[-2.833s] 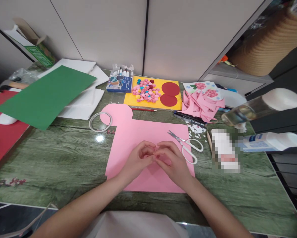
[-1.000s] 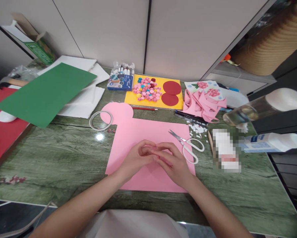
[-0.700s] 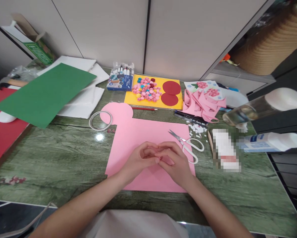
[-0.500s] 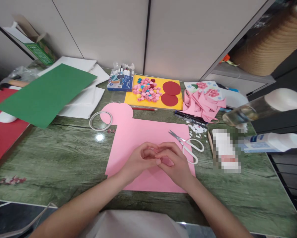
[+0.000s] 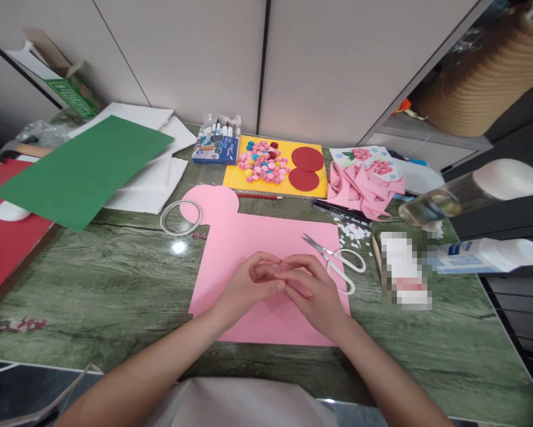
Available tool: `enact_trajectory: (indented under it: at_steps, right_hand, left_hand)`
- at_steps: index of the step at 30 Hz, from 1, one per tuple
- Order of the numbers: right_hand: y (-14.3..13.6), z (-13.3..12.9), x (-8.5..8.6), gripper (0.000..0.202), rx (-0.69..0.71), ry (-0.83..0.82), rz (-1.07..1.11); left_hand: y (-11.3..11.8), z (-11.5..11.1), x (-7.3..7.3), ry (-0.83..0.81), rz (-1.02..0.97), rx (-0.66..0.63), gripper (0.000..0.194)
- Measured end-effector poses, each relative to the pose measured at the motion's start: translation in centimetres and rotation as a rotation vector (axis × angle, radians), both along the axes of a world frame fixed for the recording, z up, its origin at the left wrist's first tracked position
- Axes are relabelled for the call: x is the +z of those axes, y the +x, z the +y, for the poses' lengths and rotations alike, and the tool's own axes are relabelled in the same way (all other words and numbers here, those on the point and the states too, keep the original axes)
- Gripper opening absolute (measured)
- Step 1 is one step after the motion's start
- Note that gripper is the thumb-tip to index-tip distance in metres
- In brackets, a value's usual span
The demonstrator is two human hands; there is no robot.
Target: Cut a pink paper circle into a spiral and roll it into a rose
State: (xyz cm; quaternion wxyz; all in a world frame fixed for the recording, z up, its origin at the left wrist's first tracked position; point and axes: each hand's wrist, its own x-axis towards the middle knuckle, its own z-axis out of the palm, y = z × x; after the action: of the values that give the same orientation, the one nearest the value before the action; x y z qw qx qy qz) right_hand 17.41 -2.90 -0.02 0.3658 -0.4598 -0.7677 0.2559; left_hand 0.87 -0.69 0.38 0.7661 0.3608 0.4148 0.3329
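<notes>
My left hand (image 5: 253, 284) and my right hand (image 5: 313, 290) meet fingertip to fingertip over a pink sheet of paper (image 5: 231, 255). Both are curled closed in a pinch on a small piece of pink paper, which the fingers hide almost wholly, so its shape cannot be made out. Just beyond my right hand, white-handled scissors (image 5: 333, 255) lie partly open on the sheet's right edge. At the sheet's far left corner are pink paper circles (image 5: 217, 204), with a roll of tape (image 5: 162, 219) overlapping one of them.
Behind lies a yellow sheet (image 5: 317, 187) bearing small pink balls (image 5: 266, 163) and red circles (image 5: 308, 159). Pink offcuts (image 5: 364, 187), pens (image 5: 342, 210) and white scraps (image 5: 354, 231) sit right of it. Two bottles (image 5: 453, 193) stand far right. Green card (image 5: 88, 166) covers white sheets at left.
My fingers have shifted slightly and drawn closer together. The pink piece that showed between my right fingers is now mostly out of sight. Things on the table stay put.
</notes>
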Motion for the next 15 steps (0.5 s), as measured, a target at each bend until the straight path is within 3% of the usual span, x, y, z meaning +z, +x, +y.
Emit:
enact_trajectory:
  at_steps: [6,15]
  right_hand:
    - [-0.19,-0.09,-0.17,0.008,-0.072,-0.018,-0.007]
    - [-0.37,-0.24,-0.39,0.01,-0.076,-0.016,-0.03]
  left_hand:
    - [0.08,-0.18,-0.08,-0.016,-0.016,0.0,0.033]
    - [0.32,-0.32,0.14,-0.023,0.001,-0.019,0.032]
